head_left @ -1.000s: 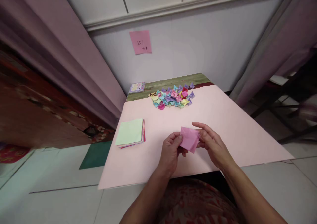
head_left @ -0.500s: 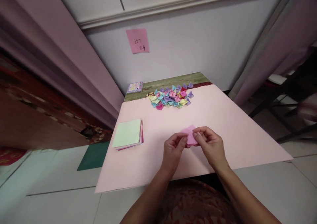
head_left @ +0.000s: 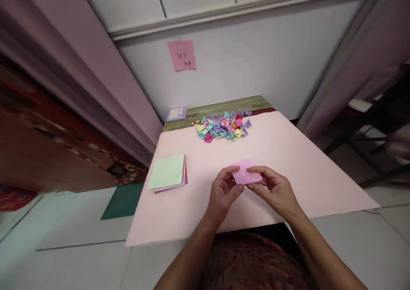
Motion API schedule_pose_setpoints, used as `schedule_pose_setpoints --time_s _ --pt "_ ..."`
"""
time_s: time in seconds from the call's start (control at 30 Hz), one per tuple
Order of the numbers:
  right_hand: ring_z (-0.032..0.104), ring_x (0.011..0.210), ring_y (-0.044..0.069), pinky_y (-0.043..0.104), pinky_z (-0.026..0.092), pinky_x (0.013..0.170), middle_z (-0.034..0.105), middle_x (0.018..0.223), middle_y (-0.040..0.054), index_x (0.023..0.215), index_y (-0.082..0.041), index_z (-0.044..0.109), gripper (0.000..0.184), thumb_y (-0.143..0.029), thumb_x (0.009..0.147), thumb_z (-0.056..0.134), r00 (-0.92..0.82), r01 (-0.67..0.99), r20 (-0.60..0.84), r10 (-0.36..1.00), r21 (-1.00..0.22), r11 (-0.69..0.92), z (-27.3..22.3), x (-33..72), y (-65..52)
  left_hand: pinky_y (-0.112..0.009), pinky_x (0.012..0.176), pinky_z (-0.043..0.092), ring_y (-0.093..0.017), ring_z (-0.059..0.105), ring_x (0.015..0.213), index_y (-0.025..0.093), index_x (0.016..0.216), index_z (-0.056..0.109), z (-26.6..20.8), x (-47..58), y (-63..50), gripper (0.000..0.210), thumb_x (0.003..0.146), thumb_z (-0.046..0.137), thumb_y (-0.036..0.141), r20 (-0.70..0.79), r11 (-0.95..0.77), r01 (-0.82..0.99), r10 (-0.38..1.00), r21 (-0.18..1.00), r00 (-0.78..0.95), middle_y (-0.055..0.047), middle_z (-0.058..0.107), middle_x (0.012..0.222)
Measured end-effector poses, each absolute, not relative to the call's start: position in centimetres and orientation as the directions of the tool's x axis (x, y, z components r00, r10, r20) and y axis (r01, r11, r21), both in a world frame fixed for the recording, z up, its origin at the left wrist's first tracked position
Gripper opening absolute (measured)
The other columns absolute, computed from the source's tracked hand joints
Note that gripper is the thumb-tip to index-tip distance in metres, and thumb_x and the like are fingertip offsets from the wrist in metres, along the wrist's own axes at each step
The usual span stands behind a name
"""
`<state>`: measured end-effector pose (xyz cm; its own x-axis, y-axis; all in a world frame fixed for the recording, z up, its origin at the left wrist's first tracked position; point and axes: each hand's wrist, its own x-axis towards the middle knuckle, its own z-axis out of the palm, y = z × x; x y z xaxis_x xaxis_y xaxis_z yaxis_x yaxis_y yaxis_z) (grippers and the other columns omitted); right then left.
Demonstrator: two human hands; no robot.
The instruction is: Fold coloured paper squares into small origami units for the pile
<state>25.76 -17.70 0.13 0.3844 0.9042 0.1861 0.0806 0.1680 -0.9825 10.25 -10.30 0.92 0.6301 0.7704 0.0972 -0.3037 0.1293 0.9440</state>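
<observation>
A small folded piece of pink origami paper is held just above the near part of the pink-covered table. My left hand pinches its left side, index finger on top and thumb at the lower edge. Across from it, my right hand grips the right side, its thumb also at the lower edge. Both hands are closed on the paper, and the fingers behind it are partly hidden. To the left lies a stack of square paper, light green on top. Farther back sits a heap of small folded paper pieces in many colours.
The table stands against a white wall, its far strip bare of the pink cover. At the back left corner is a small pack of printed paper. A pink note hangs on the wall. Curtains flank both sides.
The pink paper has turned and shows a wider flat face. My fingers have shifted, with both thumbs now at its lower edge. The view has moved slightly.
</observation>
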Motion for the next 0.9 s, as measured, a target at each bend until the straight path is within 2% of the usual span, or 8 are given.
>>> schedule_pose_setpoints --time_s 0.17,0.37,0.63,0.7,0.8,0.9 --pt "0.069 0.087 0.018 0.032 0.060 0.082 0.068 0.109 0.0067 0.114 -0.023 0.065 0.038 -0.034 0.079 0.077 0.360 0.075 0.195 0.912 -0.981 0.180 0.1 25.7 -17.9 -0.034 0.093 0.048 -0.019 0.061 0.100 0.022 0.117 0.060 1.3 10.0 -10.6 0.045 0.076 0.077 0.025 0.138 0.102 -0.317 0.748 0.943 0.650 -0.007 0.065 0.109" --pt "0.068 0.090 0.018 0.032 0.057 0.084 0.067 0.107 0.0053 0.114 -0.023 0.063 0.039 -0.030 0.078 0.077 0.317 0.068 0.211 0.925 -0.977 0.200 0.5 25.6 -18.1 -0.032 0.088 0.051 -0.019 0.064 0.096 0.020 0.107 0.064 1.6 10.1 -10.9 0.031 0.078 0.075 0.026 0.095 0.103 -0.295 0.805 0.950 0.586 -0.007 0.069 0.100" --pt "0.066 0.084 0.019 0.033 0.054 0.079 0.070 0.096 0.0053 0.099 -0.023 0.069 0.020 -0.031 0.081 0.071 0.474 0.288 0.293 0.830 -0.943 0.168 -0.7 25.3 -17.3 -0.030 0.079 0.053 -0.018 0.066 0.083 0.018 0.086 0.071 0.4 10.8 -9.5 0.019 0.072 0.079 0.028 0.103 0.026 -0.256 0.874 0.966 0.476 -0.005 0.071 0.088" --pt "0.065 0.078 0.019 0.031 0.054 0.073 0.070 0.092 0.0048 0.098 -0.022 0.069 0.022 -0.032 0.078 0.072 0.509 0.244 0.252 0.823 -0.959 0.143 -1.8 25.5 -16.0 -0.031 0.078 0.054 -0.018 0.067 0.082 0.017 0.085 0.070 -0.6 11.4 -8.2 0.023 0.068 0.082 0.027 0.101 0.043 -0.283 0.874 0.958 0.476 -0.005 0.072 0.086" --pt "0.057 0.059 0.014 0.026 0.048 0.057 0.066 0.073 0.0007 0.094 -0.019 0.068 0.027 -0.034 0.073 0.075 0.514 0.129 0.158 0.843 -0.986 0.106 -4.0 26.3 -13.2 -0.030 0.079 0.053 -0.017 0.068 0.082 0.016 0.088 0.070 -2.6 12.4 -5.6 0.029 0.064 0.084 0.025 0.079 0.103 -0.325 0.862 0.940 0.501 -0.005 0.072 0.085" --pt "0.057 0.060 0.014 0.025 0.046 0.056 0.067 0.074 0.0011 0.091 -0.018 0.067 0.029 -0.036 0.069 0.075 0.516 0.059 0.107 0.850 -0.994 0.089 -6.1 27.0 -10.5 -0.027 0.071 0.052 -0.014 0.066 0.071 0.015 0.091 0.069 -4.7 13.0 -3.0 0.034 0.062 0.084 0.024 0.059 0.124 -0.305 0.848 0.944 0.527 -0.003 0.071 0.078"
